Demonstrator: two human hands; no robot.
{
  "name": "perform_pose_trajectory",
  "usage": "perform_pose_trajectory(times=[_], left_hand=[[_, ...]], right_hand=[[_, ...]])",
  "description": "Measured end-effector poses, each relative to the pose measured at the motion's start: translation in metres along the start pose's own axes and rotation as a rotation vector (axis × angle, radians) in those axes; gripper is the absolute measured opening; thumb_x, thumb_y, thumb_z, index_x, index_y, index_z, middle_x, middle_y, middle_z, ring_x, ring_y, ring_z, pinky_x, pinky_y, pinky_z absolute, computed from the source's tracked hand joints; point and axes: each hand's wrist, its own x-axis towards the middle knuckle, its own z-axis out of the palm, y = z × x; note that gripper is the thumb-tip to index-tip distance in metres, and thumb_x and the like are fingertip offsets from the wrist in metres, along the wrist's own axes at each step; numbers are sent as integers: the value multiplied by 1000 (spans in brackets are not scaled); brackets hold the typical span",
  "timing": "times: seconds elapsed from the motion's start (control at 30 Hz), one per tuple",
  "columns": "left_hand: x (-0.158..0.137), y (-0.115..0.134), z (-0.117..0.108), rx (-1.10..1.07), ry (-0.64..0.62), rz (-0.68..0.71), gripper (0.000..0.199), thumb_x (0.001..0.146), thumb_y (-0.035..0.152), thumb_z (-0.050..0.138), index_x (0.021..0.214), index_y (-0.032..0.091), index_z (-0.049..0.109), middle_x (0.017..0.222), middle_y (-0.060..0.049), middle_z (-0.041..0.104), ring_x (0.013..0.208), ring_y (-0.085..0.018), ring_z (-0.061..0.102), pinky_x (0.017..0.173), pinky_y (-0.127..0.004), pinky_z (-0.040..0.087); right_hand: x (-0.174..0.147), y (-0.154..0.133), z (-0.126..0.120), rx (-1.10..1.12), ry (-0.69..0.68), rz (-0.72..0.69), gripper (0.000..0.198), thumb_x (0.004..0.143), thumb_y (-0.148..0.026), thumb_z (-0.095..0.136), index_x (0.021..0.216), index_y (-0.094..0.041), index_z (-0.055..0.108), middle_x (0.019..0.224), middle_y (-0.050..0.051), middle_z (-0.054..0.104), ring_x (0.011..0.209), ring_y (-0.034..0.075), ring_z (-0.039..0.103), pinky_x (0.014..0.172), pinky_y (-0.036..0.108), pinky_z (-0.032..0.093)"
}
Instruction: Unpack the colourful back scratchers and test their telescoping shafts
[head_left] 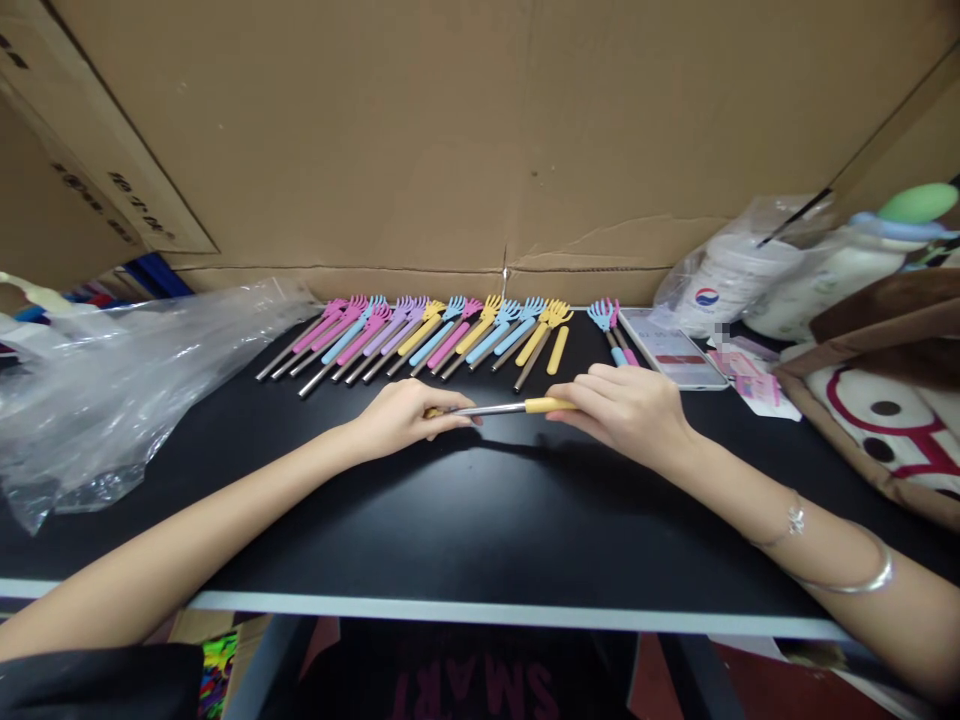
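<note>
Between my two hands a back scratcher (501,408) with a metal rod and a yellow grip is held level above the black table. My left hand (409,412) pinches its left end, and the fingers hide most of that end. The yellow grip lies in the closed fingers of my right hand (626,408). Behind my hands lies a row of back scratchers (409,340) in pink, blue, purple and yellow, claws pointing away. A loose yellow grip (557,350) lies at the row's right end. Just beyond my right hand are blue and pink back scratchers (611,325).
Clear plastic bags (150,370) are heaped at the left. A phone (671,345), pink cards (754,385), a white cup (739,285) in plastic and a brown bag (885,390) stand or lie at the right. Cardboard (450,140) walls the back of the table (450,530).
</note>
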Motion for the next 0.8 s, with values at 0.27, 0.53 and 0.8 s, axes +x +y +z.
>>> perform_pose_trajectory(times=[0.27,0.53,0.8], left_hand=[[-3,-1,2,361,264,144,31,92,44,49,100,26,73,69,1,73,54,-10,62,51,-19,34],[-4,1,-5,628,464,366,27,94,37,49,91,23,72,72,3,73,60,-10,66,50,-22,36],[-5,11,-12,878,558,552,23,94,32,52,87,21,71,54,5,59,50,-7,54,49,-24,30]], right_hand=[[-6,0,11,76,-5,52,35,94,-44,46,82,-19,68,68,1,69,60,11,60,55,24,35],[-6,-6,8,342,-212,246,35,96,-42,40,92,-20,67,76,2,72,63,13,64,54,24,33],[3,-3,8,881,-520,450,40,93,-45,39,84,-19,68,67,0,59,59,12,50,59,24,33]])
